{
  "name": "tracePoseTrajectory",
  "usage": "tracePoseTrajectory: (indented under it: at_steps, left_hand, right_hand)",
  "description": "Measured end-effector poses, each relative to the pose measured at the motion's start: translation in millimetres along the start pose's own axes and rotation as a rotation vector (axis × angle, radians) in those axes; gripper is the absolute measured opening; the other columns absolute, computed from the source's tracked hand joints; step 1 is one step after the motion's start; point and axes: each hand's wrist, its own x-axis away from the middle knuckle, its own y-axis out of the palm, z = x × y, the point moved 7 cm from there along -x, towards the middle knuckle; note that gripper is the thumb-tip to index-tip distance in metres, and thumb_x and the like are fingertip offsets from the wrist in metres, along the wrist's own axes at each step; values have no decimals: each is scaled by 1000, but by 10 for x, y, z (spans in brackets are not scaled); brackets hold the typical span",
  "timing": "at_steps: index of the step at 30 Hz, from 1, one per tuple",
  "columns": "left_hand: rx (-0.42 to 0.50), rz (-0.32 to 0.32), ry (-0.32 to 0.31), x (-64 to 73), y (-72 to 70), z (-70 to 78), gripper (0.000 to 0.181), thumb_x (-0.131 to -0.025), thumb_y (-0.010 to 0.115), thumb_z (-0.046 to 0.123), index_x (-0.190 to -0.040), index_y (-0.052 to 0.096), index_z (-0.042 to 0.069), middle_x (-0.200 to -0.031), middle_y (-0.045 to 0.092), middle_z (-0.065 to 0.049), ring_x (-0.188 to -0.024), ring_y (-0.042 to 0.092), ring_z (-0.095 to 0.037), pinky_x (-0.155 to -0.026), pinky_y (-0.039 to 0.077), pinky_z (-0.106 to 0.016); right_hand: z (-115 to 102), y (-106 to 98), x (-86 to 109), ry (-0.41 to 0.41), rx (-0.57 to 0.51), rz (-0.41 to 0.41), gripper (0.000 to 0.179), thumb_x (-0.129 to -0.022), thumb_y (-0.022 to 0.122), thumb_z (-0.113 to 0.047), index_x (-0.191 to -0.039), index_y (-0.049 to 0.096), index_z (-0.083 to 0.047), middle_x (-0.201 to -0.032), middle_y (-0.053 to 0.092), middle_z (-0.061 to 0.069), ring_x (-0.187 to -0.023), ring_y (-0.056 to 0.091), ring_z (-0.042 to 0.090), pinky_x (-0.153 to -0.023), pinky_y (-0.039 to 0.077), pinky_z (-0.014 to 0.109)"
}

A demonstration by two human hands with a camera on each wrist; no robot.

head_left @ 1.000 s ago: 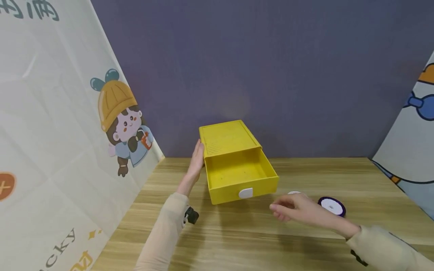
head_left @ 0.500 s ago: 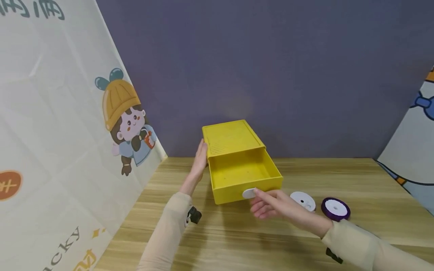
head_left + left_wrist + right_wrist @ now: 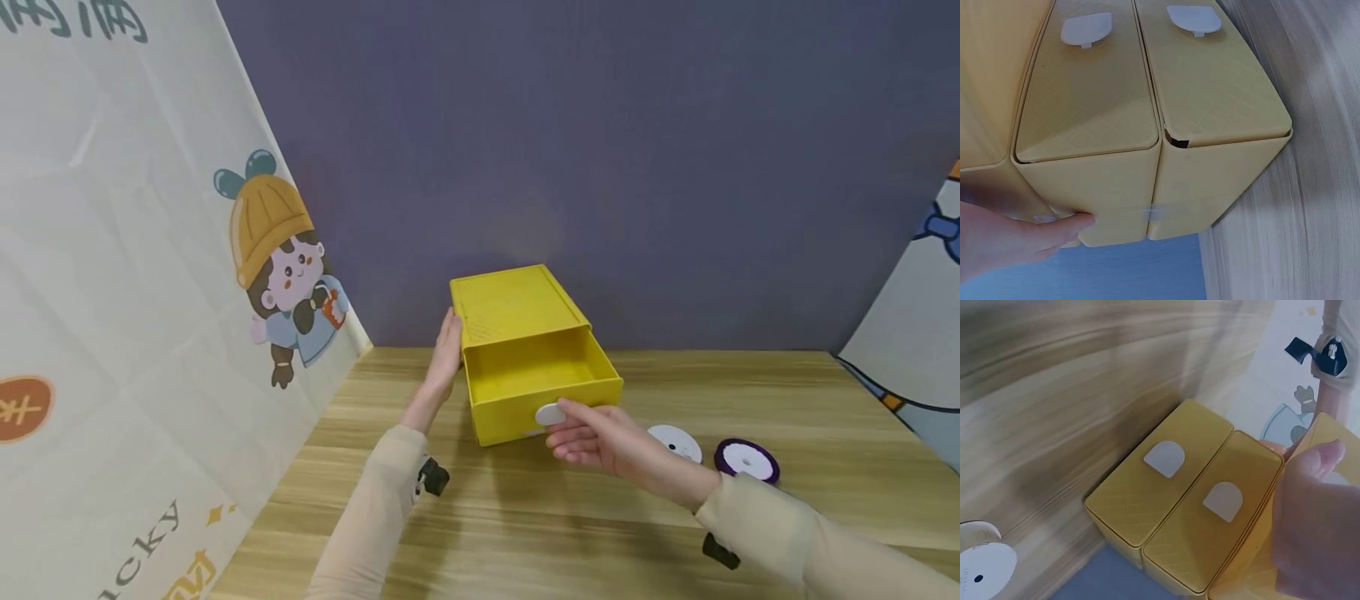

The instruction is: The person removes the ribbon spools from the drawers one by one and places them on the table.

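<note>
A yellow cabinet (image 3: pixel 517 304) stands against the back panel with its top drawer (image 3: pixel 506 417) pulled partway out. Nothing shows inside the visible part of that drawer. My left hand (image 3: pixel 442 358) rests along the cabinet's left side, its fingers (image 3: pixel 1066 230) laid straight against the wall. At the drawer's white pull tab (image 3: pixel 550 414), my right hand (image 3: pixel 611 442) holds on with the thumb over the tab and the other fingers curled below. In the right wrist view, two more drawer fronts (image 3: pixel 1132 481) with white tabs are closed; this hand hides part of the top one.
To the right of the cabinet, a white spool (image 3: pixel 678 440) and a purple-edged spool (image 3: pixel 748 460) lie flat on the wooden table (image 3: pixel 510 533). A dark panel (image 3: pixel 637 167) rises behind, and a printed white sheet (image 3: pixel 135 275) hangs at the left.
My right hand has come left from beside the drawer to its tab. Over the last half second the drawer has slid a little inward. The left hand keeps its place on the cabinet.
</note>
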Motion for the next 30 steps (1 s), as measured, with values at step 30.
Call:
tracePoseTrajectory:
  at_steps: [30]
  left_hand:
    - [-40, 29, 15, -3, 20, -25, 64, -109, 21, 45, -161, 2, 15, -169, 3, -7, -157, 2, -29, -128, 5, -52]
  right_hand:
    - [-229, -210, -714, -33, -36, 50, 64, -103, 49, -42, -131, 49, 16, -89, 75, 1, -77, 71, 5, -76, 60, 18]
